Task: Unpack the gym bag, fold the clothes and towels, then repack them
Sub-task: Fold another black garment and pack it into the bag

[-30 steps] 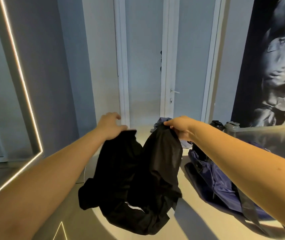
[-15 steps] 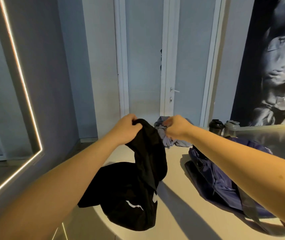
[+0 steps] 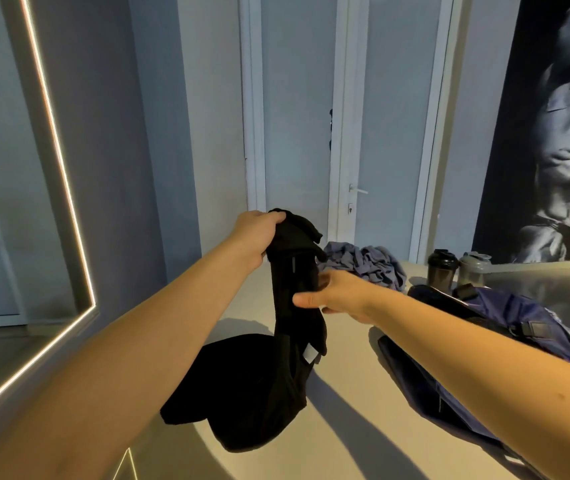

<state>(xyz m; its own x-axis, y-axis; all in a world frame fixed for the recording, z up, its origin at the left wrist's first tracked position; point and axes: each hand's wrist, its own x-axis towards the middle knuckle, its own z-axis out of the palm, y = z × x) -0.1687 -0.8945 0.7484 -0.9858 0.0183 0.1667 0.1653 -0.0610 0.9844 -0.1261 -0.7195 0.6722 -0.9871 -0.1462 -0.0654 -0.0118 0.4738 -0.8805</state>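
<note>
We look down along two bare forearms that reach forward over a pale counter (image 3: 346,420) with a rounded near edge.

A black garment (image 3: 259,386) fills the middle of the view. Its lower part lies heaped on the counter at about six o'clock, close to the counter's left edge. The rest rises from the heap in a narrow, twisted column. A small white tag (image 3: 311,355) shows on the column's right side.

Our right hand (image 3: 342,294) comes in from four o'clock and grips the column halfway up. The thumb lies across the front and the fingers go round behind, clamped on the cloth. Our left hand (image 3: 256,233) comes in from eight o'clock and holds the top of the garment at the centre of the view, above the counter. Its fingers are curled tight over the bunched cloth.

At four o'clock, right of the garment and apart from it, a dark blue gym bag (image 3: 505,327) lies slumped on the counter.

Farther back, just beyond the right hand, sits a crumpled grey-blue cloth (image 3: 366,263). At three o'clock, behind the bag, two shaker bottles stand side by side, one dark (image 3: 442,268) and one grey (image 3: 472,270).

Beyond the counter, a white door (image 3: 391,133) stands at twelve o'clock. A lit strip (image 3: 58,161) runs down the wall at nine o'clock. A large dark mural (image 3: 567,140) covers the wall at two o'clock.
</note>
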